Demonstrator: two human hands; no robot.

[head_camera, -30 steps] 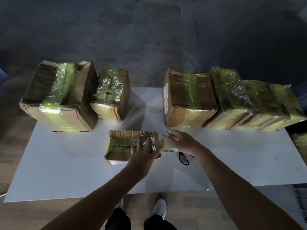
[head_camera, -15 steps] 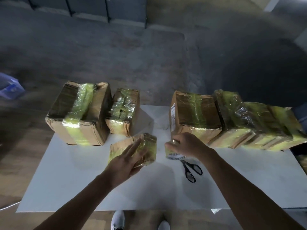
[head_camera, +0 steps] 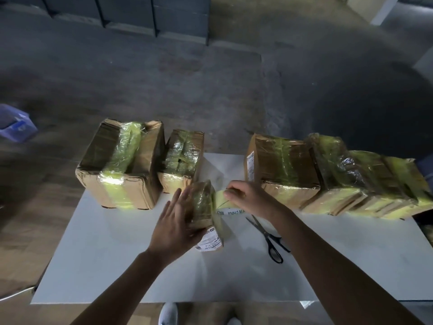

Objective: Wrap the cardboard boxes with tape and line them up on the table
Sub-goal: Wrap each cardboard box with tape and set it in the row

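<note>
Small box (head_camera: 202, 207): centre of frame, on edge on the worktop (head_camera: 117, 266), long axis running up and down the picture.
Left hand (head_camera: 174, 221): fingers straight, pressed flat on the box's left face.
Right hand (head_camera: 246, 195): curled around the tape roll (head_camera: 221, 201), which touched the box's right face.
Relation: the box lay between the hands, tape to its right.
Scissors (head_camera: 269, 238): lower right of the roll.
Wrapped boxes (head_camera: 121, 165): lined along the far edge.

My small box (head_camera: 201, 205) stands on end on the tabletop (head_camera: 117, 266), a yellow strip (head_camera: 219, 199) joining its right side to the tape roll (head_camera: 230, 211); wrapped boxes (head_camera: 121, 165) sit behind.
</note>
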